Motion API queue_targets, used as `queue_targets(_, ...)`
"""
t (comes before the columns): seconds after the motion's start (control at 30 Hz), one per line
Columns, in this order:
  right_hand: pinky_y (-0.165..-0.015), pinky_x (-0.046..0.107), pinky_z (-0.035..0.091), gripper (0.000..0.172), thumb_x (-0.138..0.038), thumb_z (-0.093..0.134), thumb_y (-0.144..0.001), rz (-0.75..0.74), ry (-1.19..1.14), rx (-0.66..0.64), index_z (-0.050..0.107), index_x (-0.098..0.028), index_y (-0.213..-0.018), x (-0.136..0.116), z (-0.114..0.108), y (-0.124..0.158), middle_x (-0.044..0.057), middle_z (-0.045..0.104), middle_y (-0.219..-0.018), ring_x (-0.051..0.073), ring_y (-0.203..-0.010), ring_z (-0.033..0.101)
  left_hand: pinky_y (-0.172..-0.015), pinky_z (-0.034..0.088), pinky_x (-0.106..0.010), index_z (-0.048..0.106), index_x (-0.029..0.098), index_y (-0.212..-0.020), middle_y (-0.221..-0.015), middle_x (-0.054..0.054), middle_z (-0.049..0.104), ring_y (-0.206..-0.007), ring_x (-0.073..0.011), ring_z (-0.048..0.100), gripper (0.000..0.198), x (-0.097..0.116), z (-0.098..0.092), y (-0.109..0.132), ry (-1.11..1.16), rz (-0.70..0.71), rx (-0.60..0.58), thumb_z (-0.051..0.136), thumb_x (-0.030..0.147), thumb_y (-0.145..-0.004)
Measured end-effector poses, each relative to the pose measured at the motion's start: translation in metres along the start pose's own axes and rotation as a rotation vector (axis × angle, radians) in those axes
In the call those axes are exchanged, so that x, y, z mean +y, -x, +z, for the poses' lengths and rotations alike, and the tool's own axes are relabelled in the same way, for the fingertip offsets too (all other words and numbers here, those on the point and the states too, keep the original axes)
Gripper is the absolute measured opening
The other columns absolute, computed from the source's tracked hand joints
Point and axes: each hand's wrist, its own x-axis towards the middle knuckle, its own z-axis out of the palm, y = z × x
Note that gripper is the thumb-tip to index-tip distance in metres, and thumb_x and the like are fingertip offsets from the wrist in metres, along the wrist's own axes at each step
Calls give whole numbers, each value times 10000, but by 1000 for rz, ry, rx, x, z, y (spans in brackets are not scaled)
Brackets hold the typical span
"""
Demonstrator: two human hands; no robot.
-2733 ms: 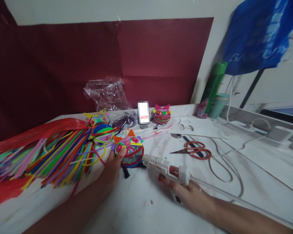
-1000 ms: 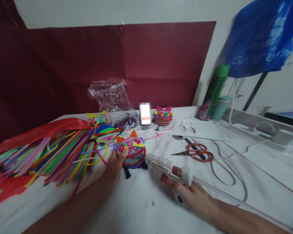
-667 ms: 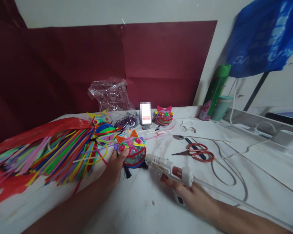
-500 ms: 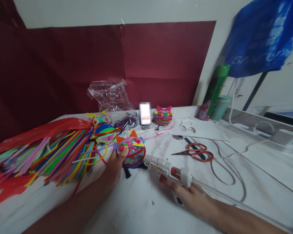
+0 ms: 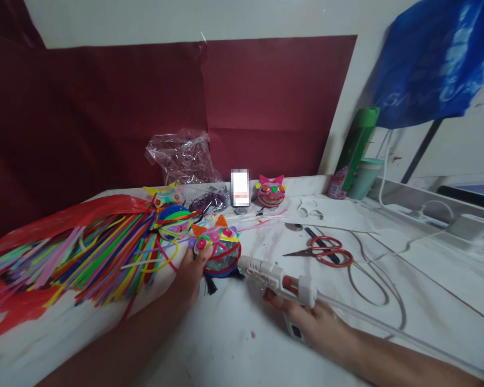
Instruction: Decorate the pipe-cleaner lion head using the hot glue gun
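My left hand (image 5: 194, 267) grips the left side of a lion-head ornament (image 5: 222, 257), a clear ball trimmed with coloured pipe cleaners, orange ears, pink-and-red eyes and black tassels. My right hand (image 5: 312, 321) is closed around a white glue gun (image 5: 266, 271) with an orange trigger and a long glue stick at its rear. The gun's nozzle points left at the ball's right edge; whether it touches cannot be told. Left of the ornament lies a fan of pipe cleaners (image 5: 100, 258) on a red plastic bag (image 5: 92, 207).
Red-handled scissors (image 5: 331, 251) lie on the marble-patterned table (image 5: 234, 349), with a cable looping nearby. Behind stand a phone (image 5: 240, 188), a finished-looking pink lion head (image 5: 271, 192) and clear plastic wrap (image 5: 181, 156). A power strip (image 5: 411, 212) and green spray can (image 5: 357, 145) are at right.
Almost nothing differs. The glue gun's nozzle stays by the ball's right edge, and both hands keep their hold; the whole view shifts very slightly.
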Motion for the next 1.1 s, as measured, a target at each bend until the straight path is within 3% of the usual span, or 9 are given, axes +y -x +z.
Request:
queue_targets(0.1,-813,316,557,364,-456,440,-846,-77,-22,-30,706,-221,-931,-2,1,0,38,732,-822,246,-798,675,-794,551,-321,603,209,-879,-760,-37,716,-893,-249,705,299,-1,-1,0,-76,-1,29,797,311,-675)
queue_targets(0.3,-854,363,545,403,-496,456,-792,-12,-18,76,723,-202,-859,-2,-1,-4,65,737,-890,280,-876,666,-677,565,-299,599,204,-963,-837,-54,735,-836,-250,716,377,0,-1,0,-63,-35,18,799,331,-669)
queue_targets(0.47,-820,376,548,420,-507,450,-795,3,-12,91,730,-195,-826,1,-3,-5,74,734,-858,293,-874,668,-785,573,-342,603,179,-1042,-923,-75,755,-926,-267,714,482,3,-3,1,22,-60,-32,812,354,-644)
queue_targets(0.63,-825,389,554,499,-567,446,-815,74,-65,81,746,-186,-936,4,-4,-3,93,744,-980,299,-903,680,-901,553,-389,658,158,-1021,-986,-100,763,-1051,-300,682,449,6,-10,-2,133,-75,-120,807,377,-659)
queue_targets(0.73,-905,417,531,528,-586,472,-785,78,-119,106,756,-169,-937,2,-5,-2,120,739,-1064,323,-1005,667,-948,535,-408,677,163,-1053,-1062,-103,755,-1122,-304,651,419,7,-14,-5,203,-97,-213,758,411,-726)
queue_targets(0.83,-993,424,477,483,-555,489,-799,14,-138,116,758,-179,-941,1,-8,-5,118,739,-1076,318,-1077,645,-991,511,-424,659,183,-1140,-1109,-86,747,-1189,-296,614,434,7,-18,-9,235,-111,-231,726,401,-771)
queue_targets(0.93,-889,400,529,487,-565,490,-802,44,-155,158,756,-190,-961,1,-11,-9,122,724,-1124,316,-1056,648,-1025,485,-429,609,215,-1252,-1137,-65,743,-1196,-274,613,420,5,-23,-14,276,-148,-250,639,356,-857)
queue_targets(1.03,-730,370,557,505,-592,478,-803,16,-153,162,743,-186,-943,-2,-13,-11,115,743,-1016,308,-935,672,-1047,468,-426,556,243,-1329,-1114,-42,754,-1130,-245,657,401,4,-27,-19,345,-186,-292,533,290,-931)
queue_targets(1.1,-749,377,548,496,-591,472,-817,-18,-129,166,738,-183,-914,-7,-12,-10,105,743,-971,300,-917,669,-1054,464,-419,534,245,-1354,-1096,-36,760,-1105,-230,671,406,5,-28,-20,381,-184,-315,503,279,-951)
